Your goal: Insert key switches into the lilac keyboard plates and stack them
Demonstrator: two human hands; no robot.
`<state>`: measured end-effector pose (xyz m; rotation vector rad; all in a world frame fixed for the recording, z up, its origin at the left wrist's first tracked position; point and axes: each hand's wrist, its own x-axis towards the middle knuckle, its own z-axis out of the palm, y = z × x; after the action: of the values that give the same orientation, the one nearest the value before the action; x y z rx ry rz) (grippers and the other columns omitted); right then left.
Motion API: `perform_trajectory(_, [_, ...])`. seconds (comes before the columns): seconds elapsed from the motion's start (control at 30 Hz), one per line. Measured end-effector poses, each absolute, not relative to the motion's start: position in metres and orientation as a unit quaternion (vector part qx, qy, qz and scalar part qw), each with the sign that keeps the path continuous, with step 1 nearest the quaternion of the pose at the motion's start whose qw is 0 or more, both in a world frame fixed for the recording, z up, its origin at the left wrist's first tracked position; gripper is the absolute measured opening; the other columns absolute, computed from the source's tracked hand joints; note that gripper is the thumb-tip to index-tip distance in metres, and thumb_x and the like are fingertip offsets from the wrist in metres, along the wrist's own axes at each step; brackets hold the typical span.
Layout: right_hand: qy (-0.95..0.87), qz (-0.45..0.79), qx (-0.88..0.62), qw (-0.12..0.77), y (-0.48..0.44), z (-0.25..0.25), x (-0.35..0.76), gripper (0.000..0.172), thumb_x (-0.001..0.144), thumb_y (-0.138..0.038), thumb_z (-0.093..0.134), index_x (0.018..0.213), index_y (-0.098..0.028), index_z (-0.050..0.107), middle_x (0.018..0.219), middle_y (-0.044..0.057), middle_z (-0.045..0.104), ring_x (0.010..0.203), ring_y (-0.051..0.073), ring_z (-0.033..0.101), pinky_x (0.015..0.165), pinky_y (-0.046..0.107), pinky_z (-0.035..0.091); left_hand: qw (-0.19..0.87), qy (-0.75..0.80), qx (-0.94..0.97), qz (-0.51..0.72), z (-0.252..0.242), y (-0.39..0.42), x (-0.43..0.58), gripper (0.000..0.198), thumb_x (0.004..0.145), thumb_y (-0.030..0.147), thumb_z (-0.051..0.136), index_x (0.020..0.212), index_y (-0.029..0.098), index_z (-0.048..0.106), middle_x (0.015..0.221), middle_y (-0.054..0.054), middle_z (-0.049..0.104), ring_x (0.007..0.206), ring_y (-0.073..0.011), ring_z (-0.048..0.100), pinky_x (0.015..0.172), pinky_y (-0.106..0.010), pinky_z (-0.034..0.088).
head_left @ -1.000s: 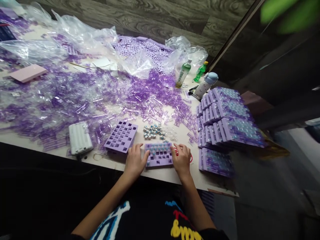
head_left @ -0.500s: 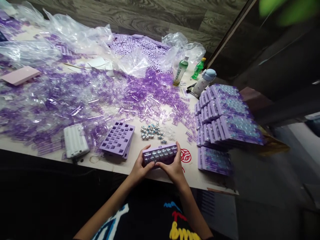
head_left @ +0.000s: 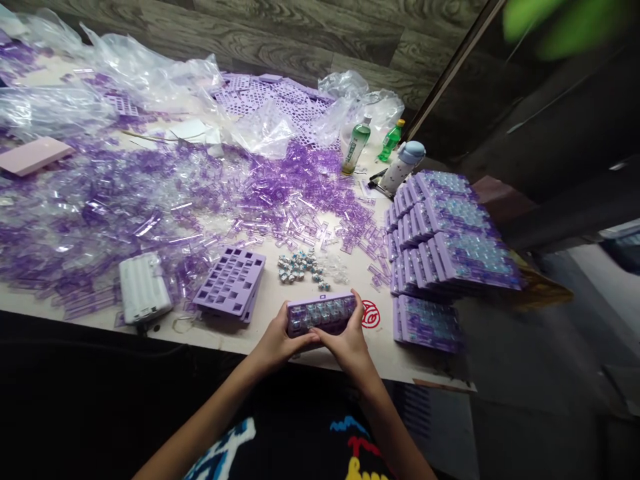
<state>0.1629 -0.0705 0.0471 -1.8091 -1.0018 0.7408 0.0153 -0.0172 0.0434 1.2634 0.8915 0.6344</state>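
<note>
Both of my hands grip a lilac plate (head_left: 321,315) filled with keyboard switches, holding it just above the table's near edge. My left hand (head_left: 279,342) cups its lower left side. My right hand (head_left: 346,341) holds the right end, with fingers up over the rim, and partly hides the plate's underside. Just beyond the plate lies a small heap of loose switches (head_left: 299,267). To the left of my left hand sits a stack of empty lilac plates (head_left: 230,283).
Filled lilac plates stand in stacks (head_left: 445,250) at the right. Loose clear-purple plastic strips (head_left: 200,200) spread over the table's left and middle, with plastic bags (head_left: 150,70) behind. A white ribbed block (head_left: 144,288), bottles (head_left: 356,145) and a flask (head_left: 404,168) stand nearby.
The plate has gone from lying flat on the table under my hands to being lifted and held in both hands. The view has also shifted slightly.
</note>
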Motion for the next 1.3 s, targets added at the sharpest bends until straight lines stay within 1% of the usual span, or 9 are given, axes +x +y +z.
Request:
perform_trajectory(0.3, [-0.382, 0.293, -0.723, 0.496, -0.075, 0.049, 0.160, 0.095, 0.059, -0.031, 0.076, 0.132, -0.020, 0.016, 0.122, 0.014, 0.041, 0.112, 0.028, 0.045, 0.091, 0.039, 0.043, 0.702, 0.369, 0.535, 0.290, 0.060, -0.018, 0.018, 0.048, 0.069, 0.035, 0.071, 0.104, 0.018, 0.043, 0.103, -0.006, 0.062, 0.096, -0.0220, 0.059, 0.083, -0.033, 0.048])
perform_trajectory(0.5, [-0.401, 0.274, -0.724, 0.490, -0.076, 0.049, 0.164, 0.095, 0.059, -0.032, 0.076, 0.132, -0.021, 0.016, 0.122, 0.013, 0.041, 0.112, 0.028, 0.045, 0.091, 0.040, 0.042, 0.699, 0.375, 0.536, 0.290, 0.059, -0.019, 0.022, 0.047, 0.070, 0.035, 0.070, 0.105, 0.018, 0.043, 0.102, -0.006, 0.063, 0.096, -0.0231, 0.060, 0.084, -0.035, 0.048])
perform_trajectory(0.7, [-0.372, 0.335, -0.731, 0.464, -0.075, 0.037, 0.177, 0.101, 0.055, -0.033, 0.078, 0.133, -0.019, 0.018, 0.128, 0.014, 0.037, 0.113, 0.027, 0.044, 0.095, 0.041, 0.038, 0.714, 0.365, 0.539, 0.260, 0.050, -0.017, 0.022, 0.053, 0.067, 0.032, 0.072, 0.108, 0.018, 0.043, 0.111, -0.008, 0.059, 0.104, -0.0241, 0.056, 0.088, -0.038, 0.046])
perform_trajectory(0.73, [-0.387, 0.349, -0.724, 0.452, -0.074, 0.034, 0.183, 0.095, 0.058, -0.036, 0.077, 0.133, -0.018, 0.022, 0.126, 0.014, 0.040, 0.111, 0.026, 0.047, 0.093, 0.040, 0.040, 0.726, 0.360, 0.530, 0.252, 0.049, -0.016, 0.020, 0.053, 0.068, 0.032, 0.072, 0.109, 0.018, 0.042, 0.112, -0.008, 0.059, 0.105, -0.0241, 0.056, 0.088, -0.038, 0.046])
perform_trajectory(0.8, [-0.439, 0.346, -0.716, 0.419, -0.068, 0.031, 0.198, 0.069, 0.070, -0.042, 0.068, 0.128, -0.018, 0.038, 0.118, 0.011, 0.050, 0.105, 0.025, 0.051, 0.089, 0.039, 0.042, 0.732, 0.370, 0.516, 0.246, 0.048, -0.014, 0.014, 0.051, 0.070, 0.032, 0.070, 0.110, 0.018, 0.043, 0.112, -0.009, 0.059, 0.105, -0.0241, 0.057, 0.089, -0.039, 0.046])
perform_trajectory(0.87, [-0.492, 0.272, -0.737, 0.376, -0.056, 0.031, 0.215, 0.039, 0.082, -0.041, 0.056, 0.114, -0.019, 0.054, 0.106, 0.009, 0.058, 0.099, 0.025, 0.053, 0.085, 0.040, 0.041, 0.716, 0.406, 0.511, 0.249, 0.047, -0.010, 0.007, 0.049, 0.071, 0.033, 0.069, 0.110, 0.017, 0.044, 0.111, -0.010, 0.060, 0.105, -0.0239, 0.057, 0.091, -0.039, 0.045])
perform_trajectory(0.93, [-0.523, 0.162, -0.767, 0.336, -0.040, 0.033, 0.229, 0.024, 0.087, -0.034, 0.051, 0.103, -0.020, 0.062, 0.096, 0.007, 0.061, 0.092, 0.024, 0.054, 0.083, 0.040, 0.039, 0.703, 0.443, 0.500, 0.244, 0.047, -0.007, 0.000, 0.050, 0.069, 0.035, 0.070, 0.109, 0.016, 0.046, 0.108, -0.010, 0.062, 0.102, -0.0239, 0.058, 0.090, -0.038, 0.045])
perform_trajectory(1.17, [-0.610, -0.018, -0.774, 0.170, 0.007, 0.023, 0.231, 0.020, 0.080, -0.029, 0.066, 0.095, -0.016, 0.065, 0.088, 0.008, 0.062, 0.087, 0.025, 0.051, 0.074, 0.033, 0.034, 0.699, 0.479, 0.468, 0.250, 0.043, -0.004, -0.004, 0.055, 0.064, 0.038, 0.072, 0.107, 0.016, 0.046, 0.106, -0.010, 0.064, 0.102, -0.0254, 0.059, 0.091, -0.040, 0.044])
perform_trajectory(1.3, [-0.606, -0.030, -0.780, 0.153, 0.013, 0.015, 0.226, 0.016, 0.081, -0.029, 0.065, 0.092, -0.018, 0.065, 0.088, 0.007, 0.060, 0.086, 0.023, 0.050, 0.074, 0.032, 0.032, 0.655, 0.500, 0.506, 0.254, 0.030, -0.004, -0.003, 0.063, 0.065, 0.037, 0.070, 0.116, 0.015, 0.040, 0.112, -0.013, 0.060, 0.106, -0.0254, 0.057, 0.094, -0.040, 0.041])
